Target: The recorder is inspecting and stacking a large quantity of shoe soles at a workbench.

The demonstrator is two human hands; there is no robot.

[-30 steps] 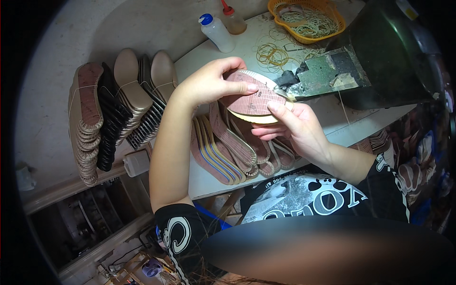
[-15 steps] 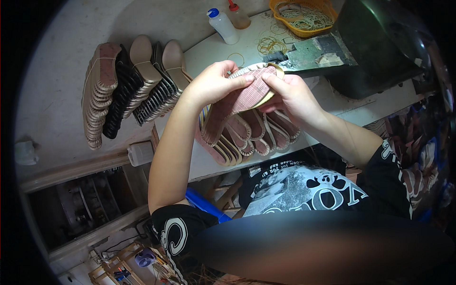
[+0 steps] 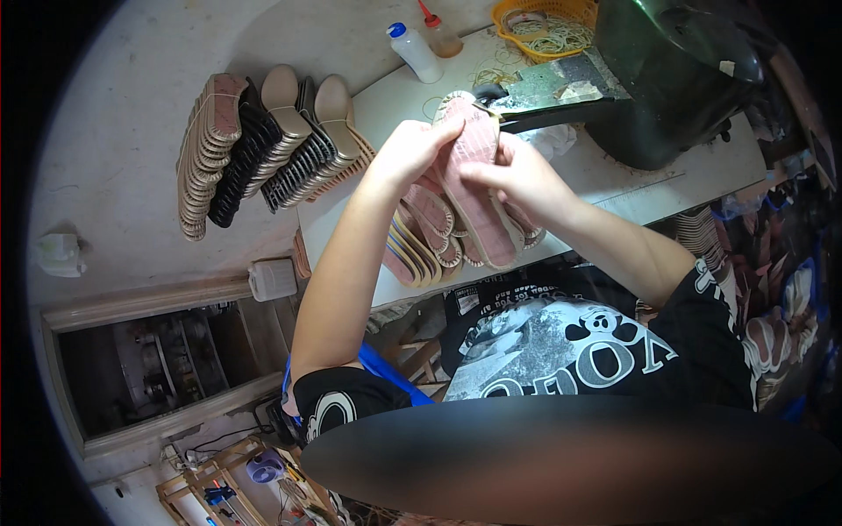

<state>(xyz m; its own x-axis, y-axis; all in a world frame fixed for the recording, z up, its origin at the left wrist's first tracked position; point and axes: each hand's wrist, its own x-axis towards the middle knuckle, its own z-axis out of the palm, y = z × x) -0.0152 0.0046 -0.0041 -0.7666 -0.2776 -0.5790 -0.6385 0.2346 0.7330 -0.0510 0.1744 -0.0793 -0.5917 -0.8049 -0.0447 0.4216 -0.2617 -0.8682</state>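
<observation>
A shoe insole (image 3: 481, 206) with a pink gridded underside and a pleated pale rim stands lengthwise between my hands. My left hand (image 3: 412, 156) is closed on its left edge near the far end, thumb pressed on the pink face. Closed on the right edge, my right hand (image 3: 531, 182) lays its thumb across the middle; its other fingers are partly hidden behind. The insole's far end is at the tip of a sewing machine's green arm (image 3: 561, 83); whether the needle touches it cannot be made out. Beneath lie several similar insoles (image 3: 410, 256), overlapping on the white table (image 3: 605, 188).
Bundled stacks of beige and black insoles (image 3: 281, 131) stand at the table's left end. At the back are a blue-capped bottle (image 3: 416, 54), a red-tipped bottle (image 3: 444, 40) and a yellow basket (image 3: 537, 46) of rubber bands. The dark machine body (image 3: 662, 96) occupies the right.
The insole has turned from slanting to nearly upright in view, its far end now at the machine arm's tip. My right hand has shifted toward its middle; both hands still hold it.
</observation>
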